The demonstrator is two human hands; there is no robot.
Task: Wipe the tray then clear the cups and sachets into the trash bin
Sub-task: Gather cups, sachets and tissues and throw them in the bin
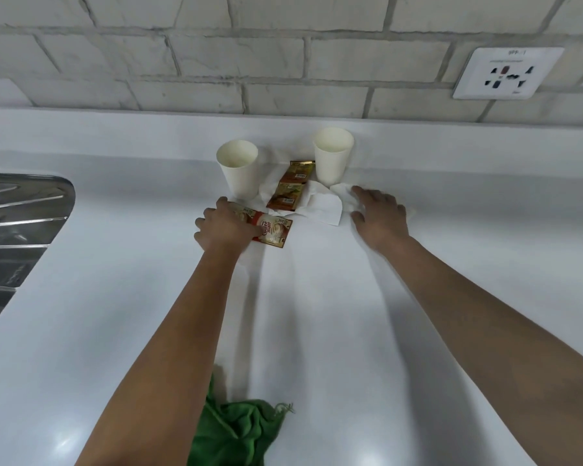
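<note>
Two white paper cups stand upright near the back of the white counter, the left cup (239, 173) and the right cup (332, 154). Between them a strip of brown sachets (288, 188) lies on crumpled white tissue (320, 206). My left hand (223, 227) rests on a red and cream creamer sachet (274, 230), its fingers curled over the sachet's left end. My right hand (379, 211) lies on the tissue's right edge with fingers spread. No tray or trash bin is in view.
A green cloth (239, 432) lies bunched at the counter's near edge below my left forearm. A steel sink drainboard (17, 227) sits at the far left. A wall socket plate (509, 72) is mounted on the brick wall, upper right.
</note>
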